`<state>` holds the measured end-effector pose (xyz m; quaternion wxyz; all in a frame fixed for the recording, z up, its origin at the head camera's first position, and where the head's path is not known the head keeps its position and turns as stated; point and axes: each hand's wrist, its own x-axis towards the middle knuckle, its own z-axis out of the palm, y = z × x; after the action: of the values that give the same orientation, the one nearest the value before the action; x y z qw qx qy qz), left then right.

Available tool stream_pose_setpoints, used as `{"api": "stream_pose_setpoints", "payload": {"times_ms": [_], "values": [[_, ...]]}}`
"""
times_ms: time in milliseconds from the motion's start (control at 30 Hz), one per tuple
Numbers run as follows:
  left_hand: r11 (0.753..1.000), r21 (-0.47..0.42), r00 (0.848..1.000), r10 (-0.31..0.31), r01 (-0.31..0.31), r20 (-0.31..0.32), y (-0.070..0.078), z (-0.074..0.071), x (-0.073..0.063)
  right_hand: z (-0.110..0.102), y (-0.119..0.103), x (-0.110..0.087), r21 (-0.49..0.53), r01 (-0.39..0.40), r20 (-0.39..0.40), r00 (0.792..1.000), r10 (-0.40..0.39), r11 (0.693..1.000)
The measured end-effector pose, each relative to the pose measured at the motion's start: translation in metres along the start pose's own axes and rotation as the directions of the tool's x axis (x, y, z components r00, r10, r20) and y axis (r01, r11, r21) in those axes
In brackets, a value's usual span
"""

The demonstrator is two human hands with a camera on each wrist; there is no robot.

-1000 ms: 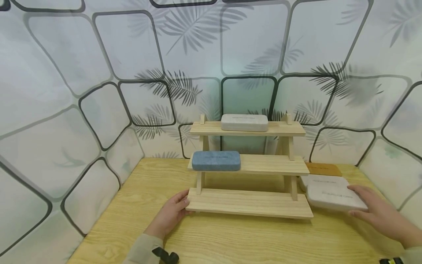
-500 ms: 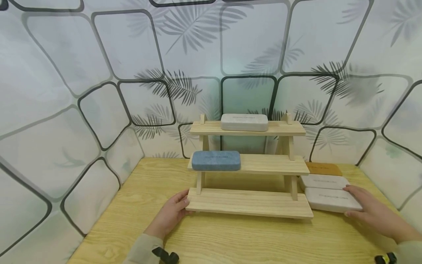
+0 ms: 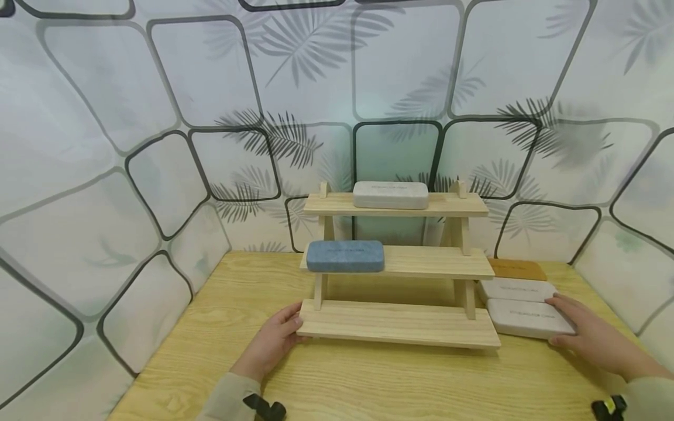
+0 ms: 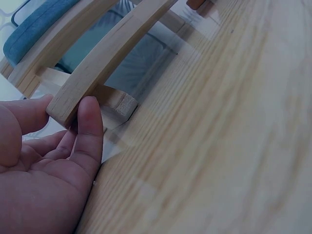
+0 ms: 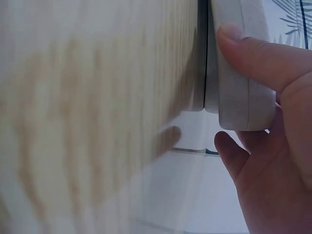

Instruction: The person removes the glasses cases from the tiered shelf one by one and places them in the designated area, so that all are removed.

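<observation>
A three-tier wooden display stand (image 3: 397,323) is in the middle of the head view. My left hand (image 3: 274,336) pinches the left end of its lowest board; the left wrist view shows thumb and index finger (image 4: 90,119) on either side of the board end (image 4: 73,100). To the right of the stand, my right hand (image 3: 592,336) grips the right end of a light grey glasses case (image 3: 532,318). In the right wrist view the thumb lies along the front of this case (image 5: 234,92), while the other fingers pass behind its end.
Behind the held case are another light grey case (image 3: 518,289) and an orange-brown case (image 3: 517,269). A blue case (image 3: 344,257) sits on the middle board's left part. A pale grey case (image 3: 391,196) lies on the top board. Patterned fabric walls (image 3: 397,70) surround the wooden table (image 3: 368,386).
My right hand has moved slightly left with the grey glasses case, which came down level in front of the other grey case. The left hand and stand have stayed put.
</observation>
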<state>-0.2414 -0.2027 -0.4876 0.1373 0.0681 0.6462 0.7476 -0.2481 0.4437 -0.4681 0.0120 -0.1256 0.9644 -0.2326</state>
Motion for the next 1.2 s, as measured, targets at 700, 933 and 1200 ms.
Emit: {"api": "stream_pose_setpoints", "payload": {"times_ms": [700,933,1200], "values": [[1.0,0.017,1.0,-0.003,0.004,-0.023,-0.0015,0.0003,0.001,0.001,0.0012,0.0032,-0.034,-0.03,0.012,0.999,0.031,0.999],[1.0,0.006,1.0,-0.002,0.002,-0.013,-0.0025,-0.0009,0.0009,0.0007,0.002,0.0039,-0.071,-0.039,-0.002,0.999,0.039,0.997],[1.0,-0.003,1.0,0.002,-0.002,-0.01,-0.0039,-0.0018,0.0018,0.002,0.0018,0.0037,-0.08,-0.017,-0.026,1.0,0.015,0.997]]}}
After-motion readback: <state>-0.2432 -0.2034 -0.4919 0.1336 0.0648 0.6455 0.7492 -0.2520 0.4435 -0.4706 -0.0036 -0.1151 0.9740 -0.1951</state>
